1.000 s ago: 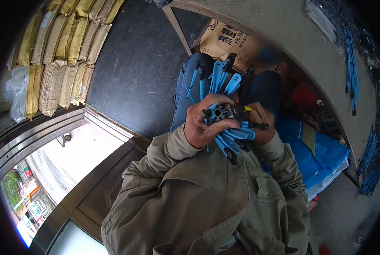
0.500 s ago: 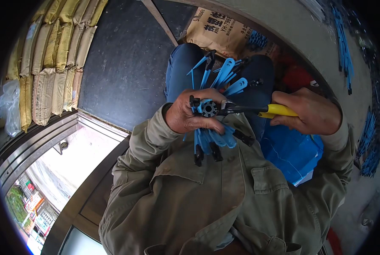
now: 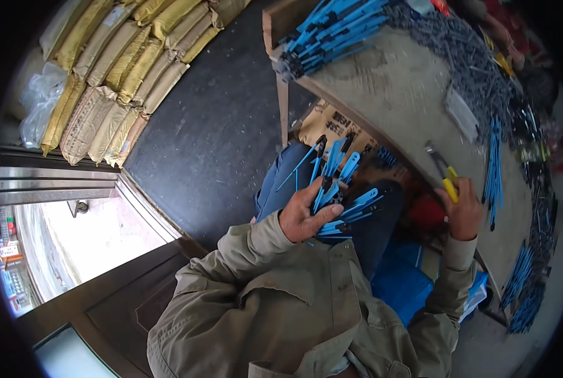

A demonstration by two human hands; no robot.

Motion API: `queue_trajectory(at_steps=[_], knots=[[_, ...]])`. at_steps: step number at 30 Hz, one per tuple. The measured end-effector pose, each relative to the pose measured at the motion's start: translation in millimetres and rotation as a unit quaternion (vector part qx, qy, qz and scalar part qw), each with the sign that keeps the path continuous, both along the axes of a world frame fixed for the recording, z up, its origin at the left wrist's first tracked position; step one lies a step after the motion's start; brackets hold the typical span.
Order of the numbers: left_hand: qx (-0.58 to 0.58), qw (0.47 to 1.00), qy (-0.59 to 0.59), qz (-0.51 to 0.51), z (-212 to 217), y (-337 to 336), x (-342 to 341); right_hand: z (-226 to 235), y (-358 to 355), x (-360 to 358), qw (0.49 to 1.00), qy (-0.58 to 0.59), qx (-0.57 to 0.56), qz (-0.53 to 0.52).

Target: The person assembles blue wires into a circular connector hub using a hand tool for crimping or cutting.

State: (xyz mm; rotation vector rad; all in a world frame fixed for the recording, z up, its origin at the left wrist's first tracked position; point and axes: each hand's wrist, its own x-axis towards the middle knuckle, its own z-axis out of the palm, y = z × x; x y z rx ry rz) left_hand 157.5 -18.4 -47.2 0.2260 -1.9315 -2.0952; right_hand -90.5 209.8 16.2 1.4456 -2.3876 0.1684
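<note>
My left hand (image 3: pixel 307 217) is closed around a spoked cluster of flat blue plastic strips (image 3: pixel 351 167) with black end pieces. It is held above my knees, the strips fanning out on several sides. A dark toothed hub (image 3: pixel 339 194) shows in part between thumb and fingers; the rest of it is hidden. Off to the right, my right hand (image 3: pixel 465 211) grips pliers (image 3: pixel 448 178) by their yellow handles. The plier jaws point away from me over the table's near edge, apart from the cluster.
A curved table (image 3: pixel 382 79) bears a similar blue cluster (image 3: pixel 338 31), a heap of dark grey parts (image 3: pixel 442 57) and long blue strips (image 3: pixel 494 164). Yellowish sacks (image 3: pixel 118 57) are stacked at far left. Below the table are a brown printed sack (image 3: pixel 319 123) and a blue bag (image 3: pixel 398 283).
The pliers have left the cluster's hub and moved right with my right hand to the table edge. My left hand still holds the cluster, now tilted. The view has shifted, showing more table.
</note>
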Motion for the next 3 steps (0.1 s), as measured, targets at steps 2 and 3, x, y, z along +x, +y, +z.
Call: queue_trajectory(at_steps=[2, 3], knots=[[-0.024, 0.999, 0.015, 0.016, 0, -2, -1, -7, 12, -41, 0.988, 0.085, 0.048, -0.12], [-0.037, 0.999, 0.019, 0.025, 1, -4, 0, -2, 3, -45, 0.988, 0.093, 0.04, -0.113]])
